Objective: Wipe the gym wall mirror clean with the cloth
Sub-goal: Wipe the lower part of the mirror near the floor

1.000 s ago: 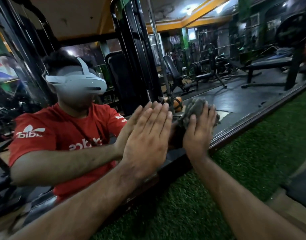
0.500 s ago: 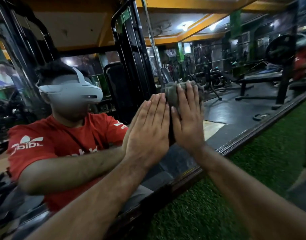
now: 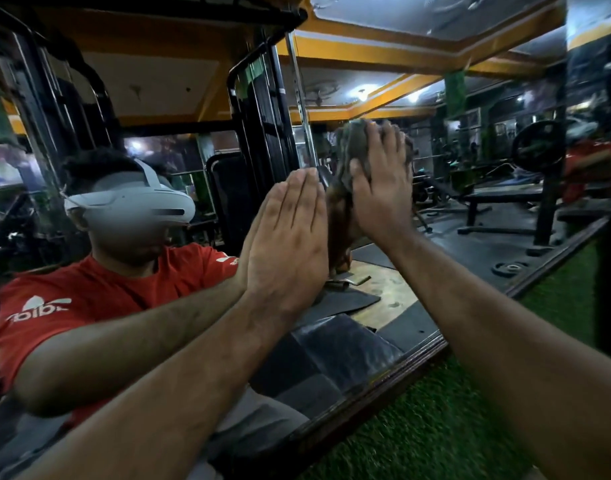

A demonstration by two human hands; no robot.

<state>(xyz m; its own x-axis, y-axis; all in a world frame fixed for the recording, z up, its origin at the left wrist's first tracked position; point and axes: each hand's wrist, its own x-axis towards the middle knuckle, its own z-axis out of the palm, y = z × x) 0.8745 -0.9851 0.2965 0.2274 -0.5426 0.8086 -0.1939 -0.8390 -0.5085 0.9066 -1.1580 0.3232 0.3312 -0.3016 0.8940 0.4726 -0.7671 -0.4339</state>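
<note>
Two hands meet the mirror, and it serves as our landmark: the big glass pane fills most of our view, its dark wooden frame running along the bottom edge above the green turf. Against the glass, our left hand lies flat with fingers straight and together, holding nothing, just bracing us at about the same spot on the pane as a second ago. Our right hand presses the bunched grey cloth against the glass with fingers spread over it and the thumb tucked at its side.

What has changed is the cloth's place: a second ago we had it low on the mirror, near the frame and to the right of the left hand; now it sits higher up the glass, above that hand's fingertips. We judge this as an upward wiping stroke under way, so the lower strip near the frame has had a pass while the upper glass and the far stretches to either side still need wiping.
</note>
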